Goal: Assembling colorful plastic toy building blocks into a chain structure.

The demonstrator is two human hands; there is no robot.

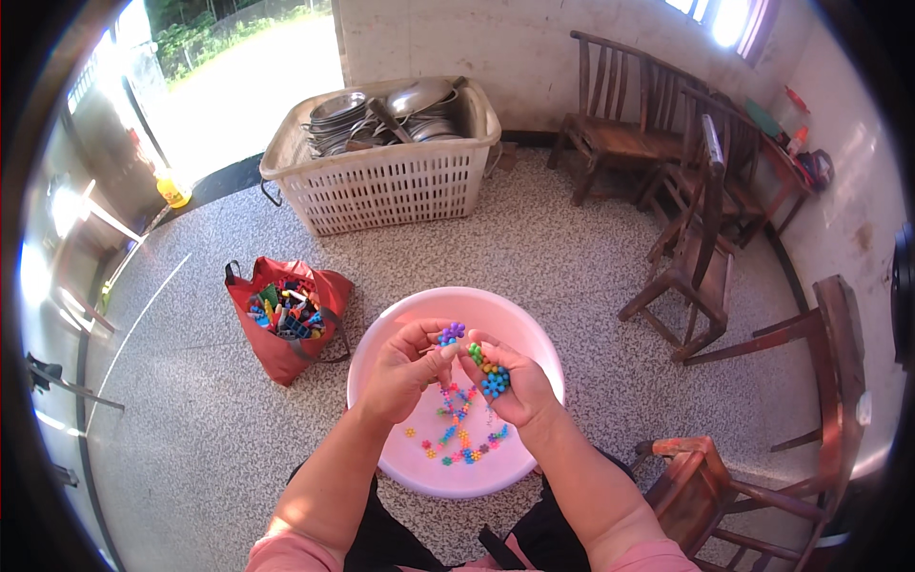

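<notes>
Both my hands are over a pink plastic basin (477, 307). My left hand (400, 372) is closed in a pinch on purple and blue flower-shaped plastic pieces (452, 332). Close beside it, my right hand (526, 389) cups a cluster of green, orange and blue flower-shaped pieces (495, 382), its thumb and fingers bent around them. The two hands nearly meet, and their fingertips partly hide the pieces. On the basin's floor lie more small flower-shaped pieces (464, 437) in several colours, some looking joined together.
Left of the basin stands a red bag (272, 348) full of mixed plastic toy parts. Behind it, a white plastic crate (386, 191) holds metal pots and lids. Wooden chairs (691, 281) line the right side. A yellow bottle (172, 189) stands by the doorway at the far left.
</notes>
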